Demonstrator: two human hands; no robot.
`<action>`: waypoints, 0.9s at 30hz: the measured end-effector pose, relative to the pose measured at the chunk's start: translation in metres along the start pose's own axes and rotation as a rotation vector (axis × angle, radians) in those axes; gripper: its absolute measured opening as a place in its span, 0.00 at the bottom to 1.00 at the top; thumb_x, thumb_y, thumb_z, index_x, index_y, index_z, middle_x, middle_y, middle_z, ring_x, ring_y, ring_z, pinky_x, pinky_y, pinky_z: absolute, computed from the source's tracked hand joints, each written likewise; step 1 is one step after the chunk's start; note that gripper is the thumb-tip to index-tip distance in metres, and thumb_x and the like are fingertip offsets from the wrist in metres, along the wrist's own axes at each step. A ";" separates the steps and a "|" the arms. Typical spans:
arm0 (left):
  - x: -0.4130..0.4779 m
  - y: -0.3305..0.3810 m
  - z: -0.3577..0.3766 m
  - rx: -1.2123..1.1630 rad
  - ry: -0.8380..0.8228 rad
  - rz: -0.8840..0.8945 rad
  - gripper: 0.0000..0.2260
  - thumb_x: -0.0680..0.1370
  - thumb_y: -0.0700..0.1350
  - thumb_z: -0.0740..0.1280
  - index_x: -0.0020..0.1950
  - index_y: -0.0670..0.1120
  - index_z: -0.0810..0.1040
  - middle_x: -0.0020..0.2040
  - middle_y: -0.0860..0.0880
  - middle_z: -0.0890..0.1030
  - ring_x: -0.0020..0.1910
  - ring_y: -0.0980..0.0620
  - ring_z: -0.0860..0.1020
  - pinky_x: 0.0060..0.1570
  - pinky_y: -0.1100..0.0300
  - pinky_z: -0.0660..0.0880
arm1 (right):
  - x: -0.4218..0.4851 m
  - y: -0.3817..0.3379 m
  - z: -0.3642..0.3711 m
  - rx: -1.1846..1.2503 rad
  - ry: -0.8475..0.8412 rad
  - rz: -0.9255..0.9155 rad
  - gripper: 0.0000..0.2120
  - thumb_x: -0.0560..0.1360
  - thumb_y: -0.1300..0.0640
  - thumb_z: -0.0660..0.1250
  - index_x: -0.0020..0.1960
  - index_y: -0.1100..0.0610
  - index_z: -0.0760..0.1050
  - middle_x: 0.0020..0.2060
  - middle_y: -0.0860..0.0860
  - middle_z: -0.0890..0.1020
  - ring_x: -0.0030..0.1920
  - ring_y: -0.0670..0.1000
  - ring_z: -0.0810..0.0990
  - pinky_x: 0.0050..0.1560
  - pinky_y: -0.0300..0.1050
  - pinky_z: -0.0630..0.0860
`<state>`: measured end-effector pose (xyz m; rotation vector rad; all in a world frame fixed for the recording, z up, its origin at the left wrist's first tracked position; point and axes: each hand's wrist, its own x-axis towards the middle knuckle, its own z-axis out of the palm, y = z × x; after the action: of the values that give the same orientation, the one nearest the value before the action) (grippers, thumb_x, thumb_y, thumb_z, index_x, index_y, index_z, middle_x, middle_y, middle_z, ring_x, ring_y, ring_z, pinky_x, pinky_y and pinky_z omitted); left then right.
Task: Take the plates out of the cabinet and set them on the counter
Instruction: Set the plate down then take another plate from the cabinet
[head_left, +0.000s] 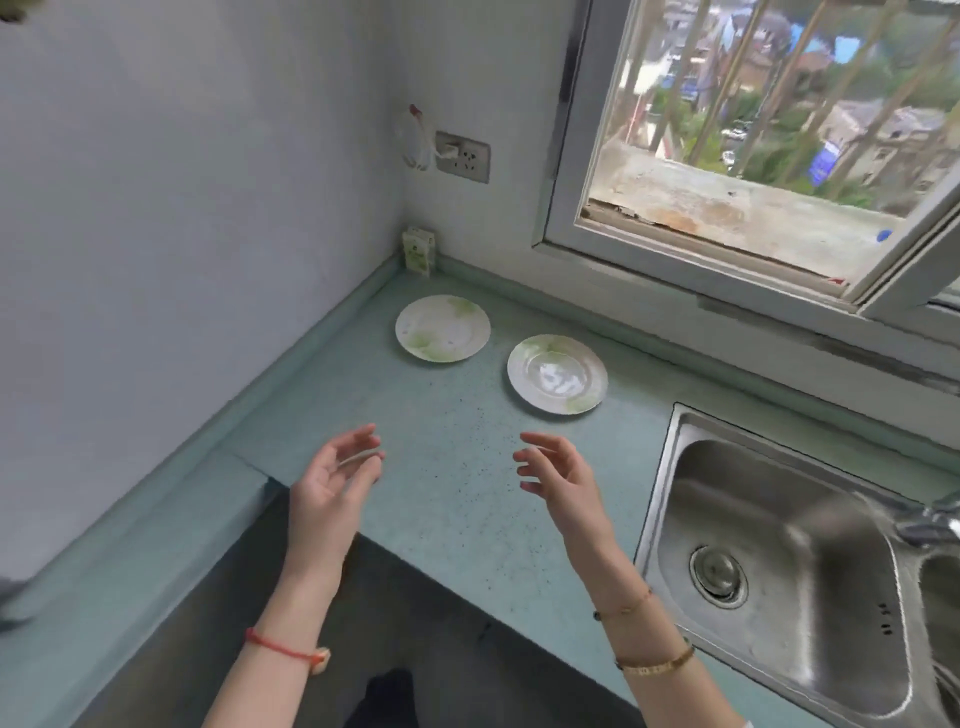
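Two white plates with green leaf prints lie flat on the pale green counter (457, 483). One plate (442, 328) sits near the back corner; the other plate (557, 374) lies to its right, closer to the sink. My left hand (332, 478) and my right hand (558, 480) hover over the counter's front part, palms facing each other, fingers apart, holding nothing. Both hands are well short of the plates. No cabinet is in view.
A steel sink (779, 561) with a tap (930, 519) takes up the right side. A small green carton (418, 251) stands in the back corner under a wall socket (463, 157). An open window (769, 135) runs above the counter's back edge.
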<state>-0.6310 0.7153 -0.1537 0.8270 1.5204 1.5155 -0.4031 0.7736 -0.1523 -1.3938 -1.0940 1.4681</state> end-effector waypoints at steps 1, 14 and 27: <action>-0.017 -0.003 -0.005 -0.015 0.044 0.005 0.14 0.78 0.37 0.69 0.55 0.56 0.84 0.54 0.54 0.85 0.57 0.54 0.83 0.59 0.55 0.77 | -0.007 0.001 0.000 -0.013 -0.039 -0.007 0.10 0.80 0.57 0.64 0.60 0.54 0.77 0.52 0.54 0.83 0.51 0.51 0.81 0.51 0.42 0.78; -0.259 -0.029 -0.080 -0.117 0.670 0.042 0.14 0.79 0.34 0.66 0.57 0.53 0.81 0.54 0.52 0.84 0.57 0.50 0.82 0.53 0.62 0.79 | -0.126 0.039 0.054 -0.170 -0.610 -0.040 0.10 0.80 0.60 0.64 0.60 0.58 0.77 0.49 0.55 0.83 0.48 0.50 0.81 0.51 0.44 0.79; -0.492 -0.034 -0.122 -0.156 1.255 0.066 0.12 0.80 0.37 0.67 0.59 0.51 0.82 0.56 0.48 0.85 0.59 0.49 0.82 0.55 0.61 0.79 | -0.304 0.087 0.115 -0.340 -1.164 -0.012 0.09 0.79 0.61 0.63 0.58 0.57 0.77 0.46 0.52 0.82 0.45 0.47 0.79 0.46 0.37 0.78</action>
<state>-0.5142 0.2209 -0.1464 -0.3164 2.1368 2.3341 -0.5004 0.4516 -0.1464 -0.6188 -2.1075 2.2103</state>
